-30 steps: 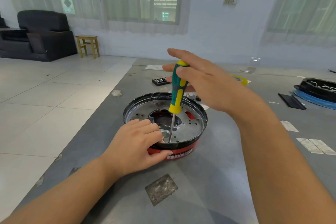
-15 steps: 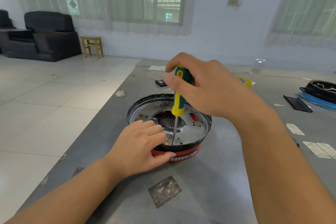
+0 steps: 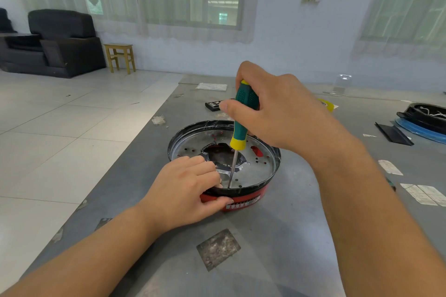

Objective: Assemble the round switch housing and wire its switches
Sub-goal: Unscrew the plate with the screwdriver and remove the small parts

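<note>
Housing point(image 3: 265, 173) lies flat, open face up; right hand point(image 3: 284, 113) grips near-upright screwdriver point(image 3: 241, 118), tip at 6 o'clock; left hand point(image 3: 185, 188) pinches the rim there.

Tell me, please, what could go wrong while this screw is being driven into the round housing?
The screwdriver tip sits right beside the left hand fingertips; a slip could jab them. The right hand holds the handle high, so the long shaft may tilt off the screw. The round housing is steadied only by that left hand and might shift on the table.
</note>
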